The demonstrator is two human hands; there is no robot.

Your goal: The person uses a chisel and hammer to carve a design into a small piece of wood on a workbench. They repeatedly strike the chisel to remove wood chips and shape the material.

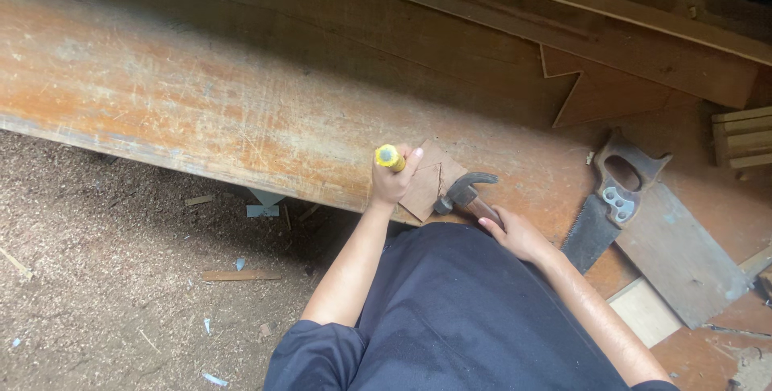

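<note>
A small, flat piece of brown wood (pixel 430 182), pencilled with lines, lies at the near edge of a long, worn workbench (pixel 201 101), directly in front of the person. The left hand (pixel 392 180) is wrapped tightly round a yellow-handled tool (pixel 389 157), apparently a chisel, held upright with its lower end on the piece's left side; the blade itself is hidden behind the fist. The right hand (pixel 515 234) is closed round the wooden handle of a claw hammer (pixel 466 194), whose dark head rests low, just beside the piece and level with it.

To strike well from here, the tool looks best kept plumb on the marked line, the small piece pinned so it cannot skate on the smooth bench, and the blows kept short and square on the yellow cap, clear of the gripping knuckles.

To the right a handsaw (pixel 615 198) lies flat on the bench, well apart from the work. A notched board (pixel 599 89) rests farther back, with longer planks (pixel 643 33) behind. Sawdust and offcuts cover the floor (pixel 104 278) below.
</note>
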